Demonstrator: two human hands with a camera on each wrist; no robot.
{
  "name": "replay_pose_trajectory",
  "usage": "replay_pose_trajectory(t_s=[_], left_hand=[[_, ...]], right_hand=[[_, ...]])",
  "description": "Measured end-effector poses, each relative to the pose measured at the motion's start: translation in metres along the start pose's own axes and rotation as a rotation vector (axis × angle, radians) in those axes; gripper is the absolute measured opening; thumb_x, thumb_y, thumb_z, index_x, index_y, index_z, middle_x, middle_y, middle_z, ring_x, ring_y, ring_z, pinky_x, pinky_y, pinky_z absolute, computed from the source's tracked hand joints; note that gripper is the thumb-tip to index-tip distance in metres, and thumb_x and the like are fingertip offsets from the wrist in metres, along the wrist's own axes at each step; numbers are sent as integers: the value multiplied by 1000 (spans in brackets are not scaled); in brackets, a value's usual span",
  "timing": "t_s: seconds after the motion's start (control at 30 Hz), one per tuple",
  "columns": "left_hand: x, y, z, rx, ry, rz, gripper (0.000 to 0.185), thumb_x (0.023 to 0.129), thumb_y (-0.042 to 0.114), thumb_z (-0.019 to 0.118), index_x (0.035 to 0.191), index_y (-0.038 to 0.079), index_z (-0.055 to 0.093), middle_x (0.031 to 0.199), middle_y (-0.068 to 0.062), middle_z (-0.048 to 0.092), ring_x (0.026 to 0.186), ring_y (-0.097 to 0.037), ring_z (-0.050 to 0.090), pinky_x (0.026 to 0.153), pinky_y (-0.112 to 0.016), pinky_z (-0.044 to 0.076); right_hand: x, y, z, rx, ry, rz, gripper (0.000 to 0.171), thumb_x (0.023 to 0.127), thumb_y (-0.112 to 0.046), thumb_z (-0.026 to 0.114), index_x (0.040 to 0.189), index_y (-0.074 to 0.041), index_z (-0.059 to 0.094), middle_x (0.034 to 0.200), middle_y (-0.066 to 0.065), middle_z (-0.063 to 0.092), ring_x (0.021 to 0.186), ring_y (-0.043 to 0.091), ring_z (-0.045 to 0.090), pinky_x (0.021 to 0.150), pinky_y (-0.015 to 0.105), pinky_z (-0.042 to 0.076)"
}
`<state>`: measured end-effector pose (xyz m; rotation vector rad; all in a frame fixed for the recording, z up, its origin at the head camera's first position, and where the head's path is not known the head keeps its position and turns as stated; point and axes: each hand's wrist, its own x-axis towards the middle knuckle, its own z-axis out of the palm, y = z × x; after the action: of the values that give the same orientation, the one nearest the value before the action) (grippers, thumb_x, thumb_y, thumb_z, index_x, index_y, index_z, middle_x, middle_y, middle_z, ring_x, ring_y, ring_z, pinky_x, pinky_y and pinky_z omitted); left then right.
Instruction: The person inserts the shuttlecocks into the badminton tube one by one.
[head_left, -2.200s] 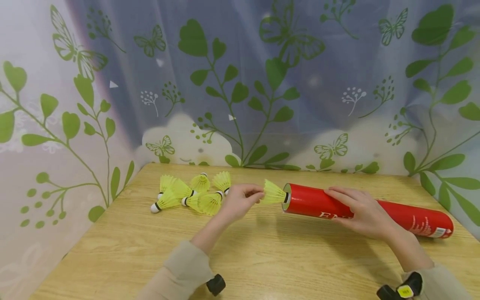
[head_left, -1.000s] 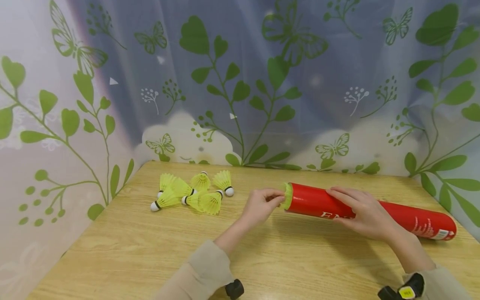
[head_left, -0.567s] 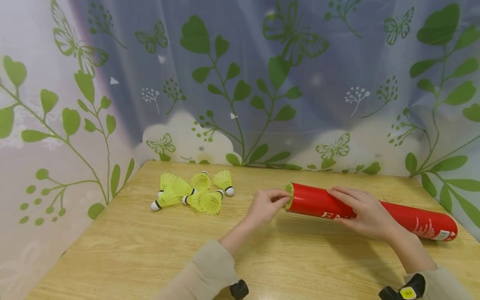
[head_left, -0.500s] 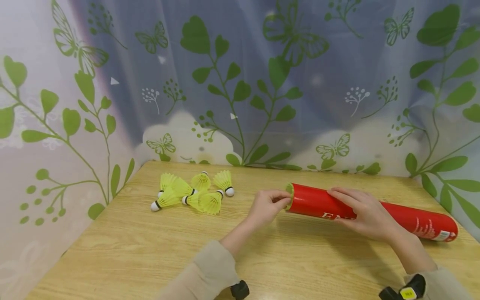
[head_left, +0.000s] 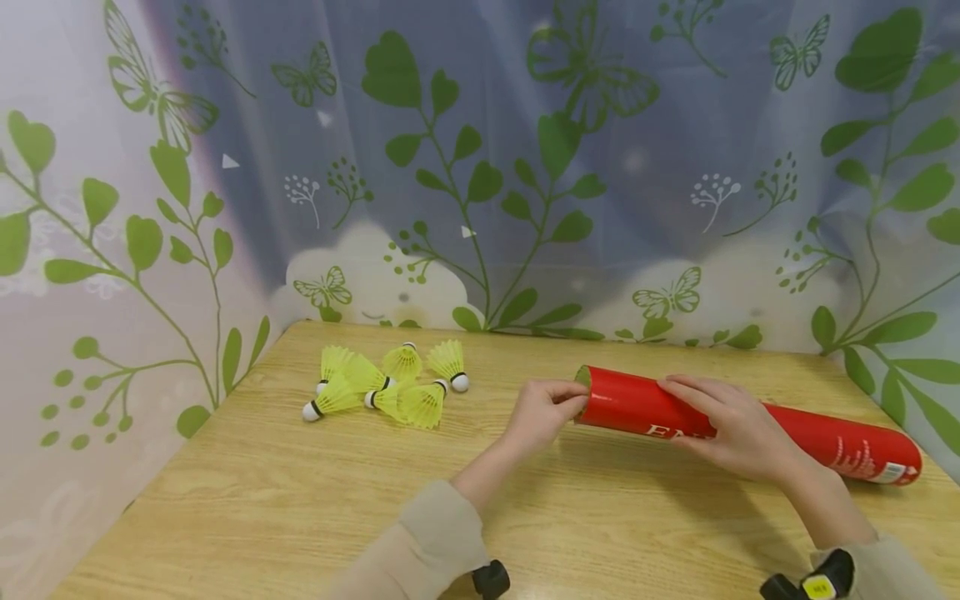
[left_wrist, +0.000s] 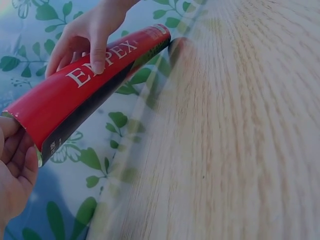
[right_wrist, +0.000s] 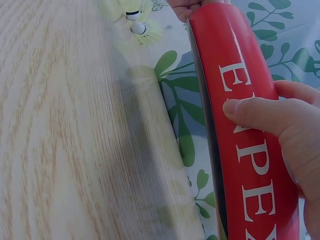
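Note:
A long red shuttlecock tube point(head_left: 626, 398), lettered in white, lies slanted across the right of the head view, its mouth raised and its far end low by the table. Across its upper side, my right hand point(head_left: 738, 427) grips it, thumb on the lettering in the right wrist view. My left hand point(head_left: 542, 410) has thumb and forefinger together at the mouth, their tips inside the rim. The yellow shuttlecock they pinch is pushed inside and hidden by the tube wall. In the left wrist view, the left fingers point(left_wrist: 17, 150) curl into the opening.
Several yellow shuttlecocks point(head_left: 360, 387) with white heads lie in a cluster at the table's back left. One shuttlecock point(head_left: 447, 364) sits at the cluster's right side. Behind the wooden table point(head_left: 285, 517) hangs a leaf-patterned curtain point(head_left: 480, 167).
My left hand has moved right, pushing the shuttlecock from outside the tube's mouth to inside, out of sight. My right hand keeps its grip; the tube has shifted slightly right.

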<state>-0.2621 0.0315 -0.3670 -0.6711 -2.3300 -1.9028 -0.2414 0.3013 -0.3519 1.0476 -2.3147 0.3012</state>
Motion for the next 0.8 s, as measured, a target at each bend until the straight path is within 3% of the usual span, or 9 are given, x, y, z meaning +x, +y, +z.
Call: replay_pose_trajectory(t_s=[0.17, 0.8], left_hand=[[0, 0, 2, 0, -1, -11, 15, 86, 1, 62, 96, -3, 71, 93, -10, 70, 75, -5, 58, 65, -19, 50], [-3, 2, -4, -90, -17, -43, 17, 86, 9, 66, 99, 0, 71, 95, -10, 69, 78, -10, 62, 69, -23, 51]], right_hand=[[-1, 1, 0, 7, 2, -3, 79, 58, -19, 85, 131, -12, 54, 121, 12, 57, 104, 30, 55, 82, 51, 42], [0, -2, -4, -7, 7, 15, 82, 55, -15, 87, 130, -11, 54, 119, 12, 58, 102, 31, 56, 80, 51, 43]])
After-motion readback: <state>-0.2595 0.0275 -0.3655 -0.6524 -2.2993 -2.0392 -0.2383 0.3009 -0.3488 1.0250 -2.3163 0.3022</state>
